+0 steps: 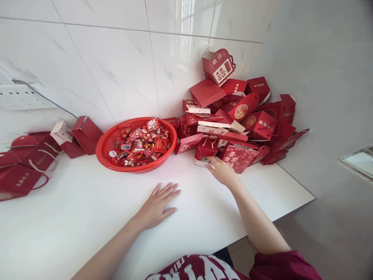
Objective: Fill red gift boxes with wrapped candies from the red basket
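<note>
My left hand (157, 205) lies flat on the white table (96, 217), fingers stretched out, holding nothing. At the front of a heap of red paper gift boxes, my right hand (223, 171) has its thumb and fingers closed at the edge of a small red and white gift box (205, 149). The fingertips are partly hidden against that box. Just right of it leans a red patterned gift box (239, 157) with pale lettering. Beyond my left hand stands a red plastic basket (100, 149) of wrapped candies (136, 146).
The heap of gift boxes (264, 124) rises against the tiled wall (122, 62) and the grey panel on the right. More red gift boxes (25, 175) stand at the left, below a white power strip (21, 97) with a grey cable. The table's edge (291, 213) runs at the right.
</note>
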`<state>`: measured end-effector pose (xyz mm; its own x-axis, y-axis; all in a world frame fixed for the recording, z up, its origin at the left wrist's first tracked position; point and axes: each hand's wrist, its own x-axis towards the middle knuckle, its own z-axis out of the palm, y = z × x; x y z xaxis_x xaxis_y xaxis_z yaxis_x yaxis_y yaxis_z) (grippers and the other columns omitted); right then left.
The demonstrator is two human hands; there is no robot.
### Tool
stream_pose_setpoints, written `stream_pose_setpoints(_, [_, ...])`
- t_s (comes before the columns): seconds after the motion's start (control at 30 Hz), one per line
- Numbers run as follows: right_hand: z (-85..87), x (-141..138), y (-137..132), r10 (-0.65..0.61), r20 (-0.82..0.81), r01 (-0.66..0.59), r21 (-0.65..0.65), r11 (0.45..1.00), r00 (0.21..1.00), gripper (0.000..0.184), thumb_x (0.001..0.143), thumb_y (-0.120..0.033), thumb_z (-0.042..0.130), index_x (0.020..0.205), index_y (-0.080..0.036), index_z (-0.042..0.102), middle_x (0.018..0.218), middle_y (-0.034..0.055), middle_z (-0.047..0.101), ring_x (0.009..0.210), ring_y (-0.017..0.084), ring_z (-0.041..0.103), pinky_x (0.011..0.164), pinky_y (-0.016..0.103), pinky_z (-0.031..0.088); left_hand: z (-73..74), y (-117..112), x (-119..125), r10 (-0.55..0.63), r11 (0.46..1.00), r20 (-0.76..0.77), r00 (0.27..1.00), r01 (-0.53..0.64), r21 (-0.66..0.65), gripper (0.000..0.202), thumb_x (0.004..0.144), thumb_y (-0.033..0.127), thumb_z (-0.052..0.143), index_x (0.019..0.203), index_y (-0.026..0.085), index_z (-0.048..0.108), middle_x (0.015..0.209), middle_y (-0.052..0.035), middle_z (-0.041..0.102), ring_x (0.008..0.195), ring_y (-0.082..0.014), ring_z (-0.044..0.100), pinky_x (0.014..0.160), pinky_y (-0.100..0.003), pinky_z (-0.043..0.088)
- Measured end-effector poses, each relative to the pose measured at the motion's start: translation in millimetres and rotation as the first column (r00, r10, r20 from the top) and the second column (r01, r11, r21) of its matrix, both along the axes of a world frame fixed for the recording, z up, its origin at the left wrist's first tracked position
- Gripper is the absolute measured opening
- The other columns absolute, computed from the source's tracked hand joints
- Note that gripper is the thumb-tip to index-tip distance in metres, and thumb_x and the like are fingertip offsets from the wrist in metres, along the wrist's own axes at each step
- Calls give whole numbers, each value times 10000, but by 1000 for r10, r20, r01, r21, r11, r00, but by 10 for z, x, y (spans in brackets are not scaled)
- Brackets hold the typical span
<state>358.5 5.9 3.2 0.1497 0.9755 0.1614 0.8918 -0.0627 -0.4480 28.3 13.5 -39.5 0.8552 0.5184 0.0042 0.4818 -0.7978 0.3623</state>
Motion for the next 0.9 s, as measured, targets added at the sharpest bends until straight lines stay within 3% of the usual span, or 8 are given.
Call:
stream_pose_setpoints(0.1, [45, 70, 57, -11, -72, 14, 40, 999, 997, 219, 941, -336, 548, 899, -179, 694, 914, 116, 741, 802, 269, 696, 682, 323, 456, 3, -2, 3, 4, 1000, -17, 1000, -5, -14, 601, 1012, 500, 421, 1565, 369, 228, 1639, -10, 260, 1522, -265, 247, 1254, -545, 108])
stream_pose_setpoints(0.2, [201, 199, 37, -30, -198, 51, 101, 994, 980, 393, 960, -467, 504, 716, -200, 658, 645, 43, 685, 620, 207, 648, 628, 290, 443, 9, -3, 5, 4, 1000, -32, 999, -5, -25, 599, 1014, 504, 411, 1566, 366, 225, 1644, -8, 244, 1528, -262, 229, 1253, -551, 102])
stream_pose_setpoints(0.3, [355, 345, 6, -65, -337, 127, 166, 978, 939, 518, 976, -560, 418, 655, -200, 607, 560, 15, 622, 518, 161, 579, 559, 265, 419, 11, -5, 6, 3, 1000, -43, 999, -4, -30, 599, 1016, 505, 405, 1568, 360, 223, 1649, -10, 231, 1533, -259, 213, 1253, -553, 97])
stream_pose_setpoints(0.4, [385, 424, 0, 32, -568, 94, 191, 977, 823, 546, 975, -574, 416, 587, -204, 519, 492, -20, 499, 446, 115, 454, 483, 244, 349, 0, -7, 8, -1, 1000, -21, 1000, 1, -23, 601, 1010, 494, 425, 1565, 354, 240, 1644, -18, 251, 1529, -259, 227, 1255, -546, 98])
stream_pose_setpoints(0.5, [295, 351, -32, 152, -699, -70, 145, 987, 698, 542, 946, -569, 492, 544, -205, 470, 466, -41, 418, 423, 98, 369, 442, 238, 306, -23, 1, 2, 7, 999, 28, 1000, -7, -33, 576, 1002, 457, 457, 1546, 350, 300, 1629, -26, 302, 1512, -262, 274, 1255, -542, 122])
stream_pose_setpoints(0.6, [208, 179, -137, 236, -723, -271, 70, 960, 650, 511, 911, -586, 543, 585, -193, 560, 540, -6, 536, 492, 125, 481, 491, 252, 409, -40, 38, -29, 165, 984, 134, 977, -153, -92, 465, 1018, 377, 417, 1477, 308, 438, 1570, -51, 417, 1448, -254, 394, 1235, -513, 235])
stream_pose_setpoints(0.7, [191, 58, -264, 313, -738, -419, 46, 907, 598, 413, 878, -576, 607, 782, -187, 706, 785, 57, 694, 727, 188, 634, 684, 316, 530, -6, 86, -69, 391, 916, 273, 879, -344, -205, 389, 1017, 367, 398, 1334, 233, 579, 1448, -94, 532, 1353, -257, 493, 1168, -459, 371])
stream_pose_setpoints(0.9, [133, -39, -366, 356, -819, -354, 202, 913, 450, 353, 902, -540, 603, 835, -204, 689, 830, 58, 693, 770, 200, 640, 743, 356, 541, 304, 15, -12, 575, 796, 399, 714, -373, -477, 381, 1018, 441, 401, 1240, 210, 607, 1311, -87, 624, 1262, -247, 565, 1098, -403, 439])
